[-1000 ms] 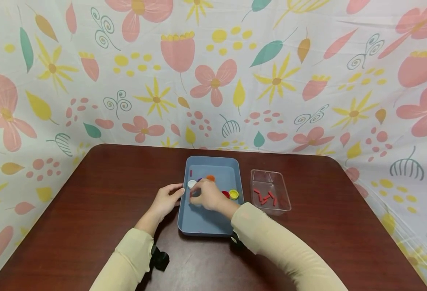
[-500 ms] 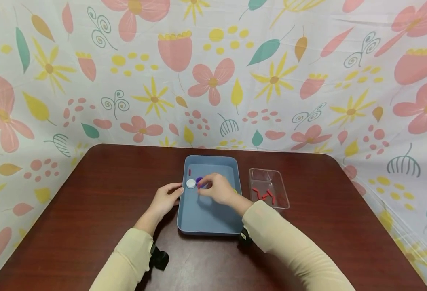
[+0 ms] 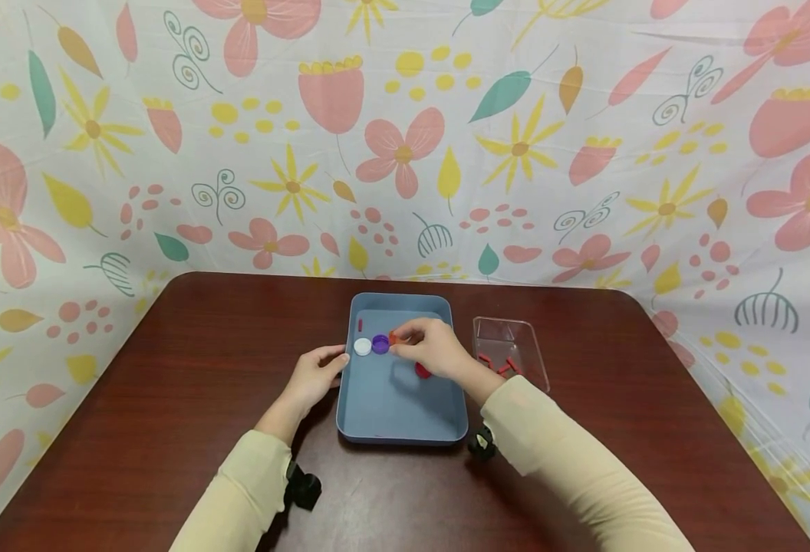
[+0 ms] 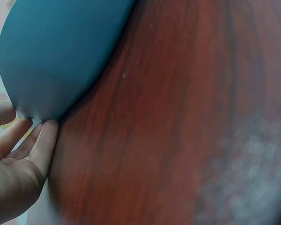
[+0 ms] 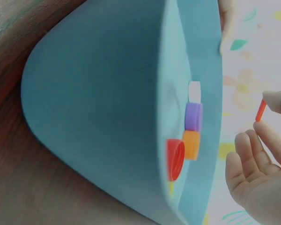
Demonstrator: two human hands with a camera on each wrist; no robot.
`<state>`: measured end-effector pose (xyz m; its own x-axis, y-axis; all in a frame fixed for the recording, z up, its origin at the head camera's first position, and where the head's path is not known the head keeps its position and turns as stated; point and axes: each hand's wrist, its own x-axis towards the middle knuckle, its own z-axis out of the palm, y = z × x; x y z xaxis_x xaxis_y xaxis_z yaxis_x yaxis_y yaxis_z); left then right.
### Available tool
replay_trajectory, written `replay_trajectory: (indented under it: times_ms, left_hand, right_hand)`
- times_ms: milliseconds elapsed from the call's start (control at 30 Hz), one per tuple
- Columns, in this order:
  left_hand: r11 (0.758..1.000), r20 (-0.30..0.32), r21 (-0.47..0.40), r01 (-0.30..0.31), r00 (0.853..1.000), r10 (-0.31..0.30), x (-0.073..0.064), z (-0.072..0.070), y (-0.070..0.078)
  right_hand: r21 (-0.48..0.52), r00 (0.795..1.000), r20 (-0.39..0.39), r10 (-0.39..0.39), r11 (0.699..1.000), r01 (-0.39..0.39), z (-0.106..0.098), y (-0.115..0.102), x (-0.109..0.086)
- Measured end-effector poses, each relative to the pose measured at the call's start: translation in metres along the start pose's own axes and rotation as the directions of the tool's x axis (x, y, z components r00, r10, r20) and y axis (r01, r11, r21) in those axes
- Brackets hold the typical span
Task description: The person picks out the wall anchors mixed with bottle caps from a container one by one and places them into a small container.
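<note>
A blue-grey tray (image 3: 391, 410) lies on the table, and my left hand (image 3: 313, 381) grips its left wall, thumb at the rim. My right hand (image 3: 436, 349) is above the tray, pinching a small red stick (image 5: 261, 110) between thumb and index finger. Below it in the tray stand a white bottle cap (image 3: 363, 347), a purple cap (image 3: 380, 344) and an orange cap (image 5: 191, 145) in a row. A red cap (image 3: 423, 371) sits nearer, partly under the hand. Only a sliver of a yellow cap (image 5: 171, 188) shows. One red stick (image 3: 360, 325) lies near the tray's far left corner.
To the right of the tray stands a clear plastic box (image 3: 533, 356) with several red sticks (image 3: 512, 365) in it, partly behind my right wrist. The brown table (image 3: 225, 330) ends at a flowered cloth (image 3: 405, 230) behind.
My right hand has moved right with the red stick, from beside the white cap to near the orange cap. The purple cap has come fully into view. My left hand stays in place.
</note>
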<state>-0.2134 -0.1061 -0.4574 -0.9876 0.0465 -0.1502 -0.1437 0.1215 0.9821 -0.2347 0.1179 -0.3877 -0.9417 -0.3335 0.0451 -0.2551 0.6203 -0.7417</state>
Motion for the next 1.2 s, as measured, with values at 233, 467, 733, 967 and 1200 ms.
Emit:
replay_trajectory:
  times_ms: [233,467,733,967,1200]
  left_hand:
    - [1.000,0.000,0.001,0.005,1.000,-0.005,0.000,0.001,0.001]
    - [1.000,0.006,0.006,0.007,1.000,-0.007,-0.001,0.000,0.001]
    - [1.000,0.007,0.007,0.014,1.000,-0.014,0.000,0.000,0.002]
    - [1.000,0.011,-0.003,0.005,1.000,-0.005,0.000,0.000,0.002]
    - [1.000,0.006,-0.007,0.007,1.000,-0.007,0.000,0.000,0.002]
  right_hand:
    - [0.032,1.000,-0.009,0.014,0.999,-0.014,-0.010,0.004,-0.004]
    - [0.069,1.000,-0.027,0.015,0.998,-0.013,-0.020,0.007,-0.012]
    - [0.081,0.997,-0.075,0.009,0.997,-0.003,-0.032,0.014,-0.022]
    - [0.125,0.994,-0.103,0.031,0.992,-0.018,-0.045,0.023,-0.032]
    - [0.127,0.992,-0.118,0.043,0.991,-0.028,-0.059,0.033,-0.042]
